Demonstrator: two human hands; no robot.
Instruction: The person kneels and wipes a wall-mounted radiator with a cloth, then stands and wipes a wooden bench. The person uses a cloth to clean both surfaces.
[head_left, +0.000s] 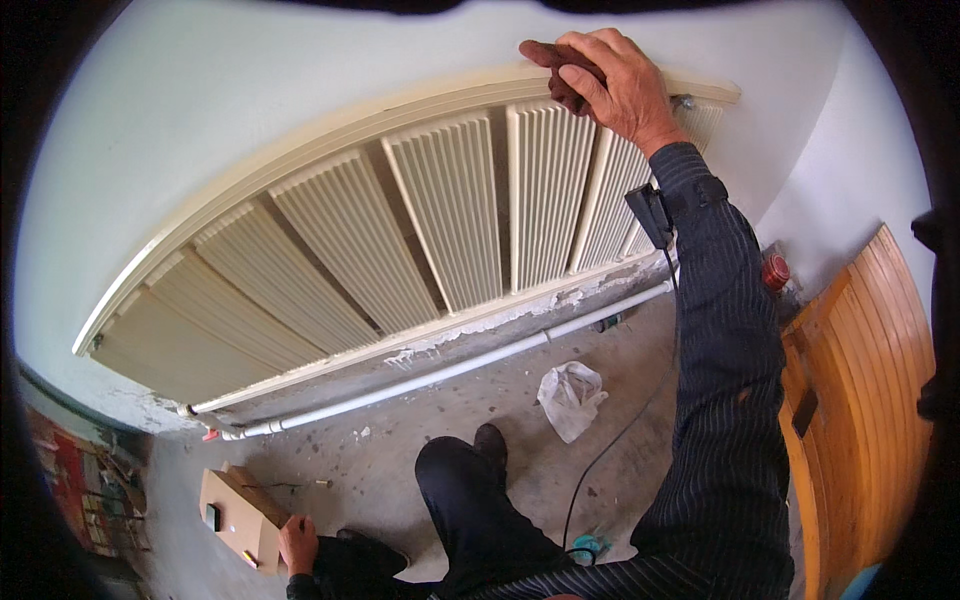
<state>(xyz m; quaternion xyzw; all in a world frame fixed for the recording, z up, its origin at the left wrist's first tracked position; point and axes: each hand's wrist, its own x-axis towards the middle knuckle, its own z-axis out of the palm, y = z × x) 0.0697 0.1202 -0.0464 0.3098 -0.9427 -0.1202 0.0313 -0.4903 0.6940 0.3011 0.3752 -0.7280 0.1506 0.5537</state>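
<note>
My right hand (626, 86) is closed around a dark brown cloth (574, 71), pressed on the top ledge near the right end of a cream wall radiator (450, 217) with ribbed panels. A black device (650, 215) with a cable is strapped at my right wrist. Low at the left, my left hand (298, 544) rests at the edge of a cardboard box (244, 521); whether its fingers grip the box I cannot tell. A small dark item (213, 517) and a small yellowish item (250, 559) lie on the box.
A white pipe (420, 382) with a red valve handle (211, 434) runs below the radiator. A white plastic bag (571, 400) lies on the concrete floor. Orange wooden panelling (862, 375) stands at the right, near a red round object (776, 271). The cable (600, 457) crosses the floor. Clutter fills the far left.
</note>
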